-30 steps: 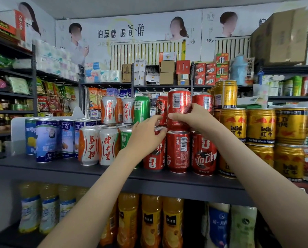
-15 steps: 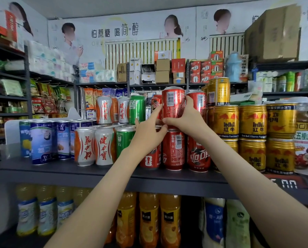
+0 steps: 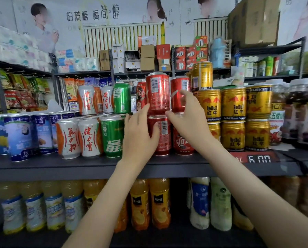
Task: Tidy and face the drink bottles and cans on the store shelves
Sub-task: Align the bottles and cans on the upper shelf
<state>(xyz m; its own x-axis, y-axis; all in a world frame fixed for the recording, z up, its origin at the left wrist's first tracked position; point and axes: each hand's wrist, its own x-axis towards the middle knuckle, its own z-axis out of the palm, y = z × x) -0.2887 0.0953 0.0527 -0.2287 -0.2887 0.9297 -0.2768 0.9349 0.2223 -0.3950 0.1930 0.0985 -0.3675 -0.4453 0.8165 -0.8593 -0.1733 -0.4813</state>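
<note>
Head view: the red aluminium can, stacked atop another on the grey metal shelf, has been released; left hand and right hand are spread, empty; barcode outward; turning is judged outstanding.

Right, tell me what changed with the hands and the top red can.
Both hands loosened off the top red can: the left hand flattened and sank in front of the lower red can; the right hand opened and spread toward the neighbouring red can. The top red can stays stacked, barcode still outward; the gold cans look unchanged.
</note>
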